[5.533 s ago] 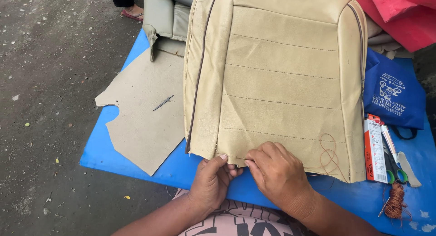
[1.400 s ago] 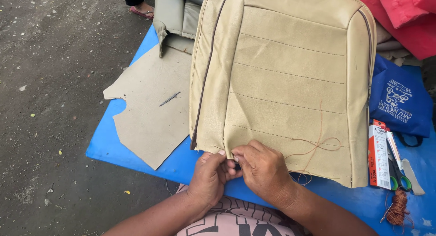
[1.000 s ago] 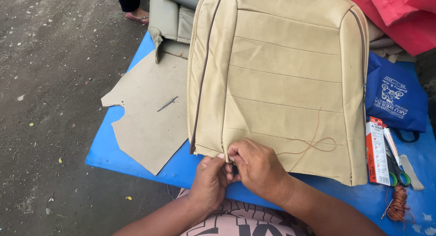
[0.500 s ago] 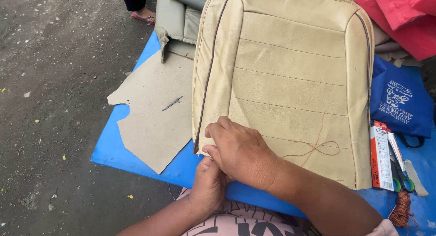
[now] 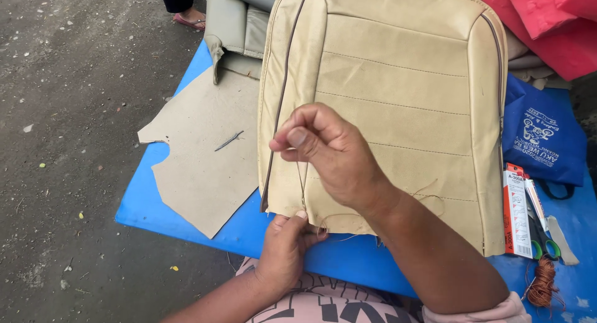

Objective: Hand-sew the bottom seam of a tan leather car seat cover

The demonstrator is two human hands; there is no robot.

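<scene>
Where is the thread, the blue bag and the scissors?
thread (image 5: 301,180), head camera, on the taut strand between the two hands.
blue bag (image 5: 540,136), head camera, on its printed front.
scissors (image 5: 542,245), head camera, on the green handles beside the box.

Beige seat cover (image 5: 398,105) flat on blue table, thread (image 5: 301,183) taut from lower edge

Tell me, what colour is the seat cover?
Beige seat cover with dark piping, seen in the head view.
</scene>
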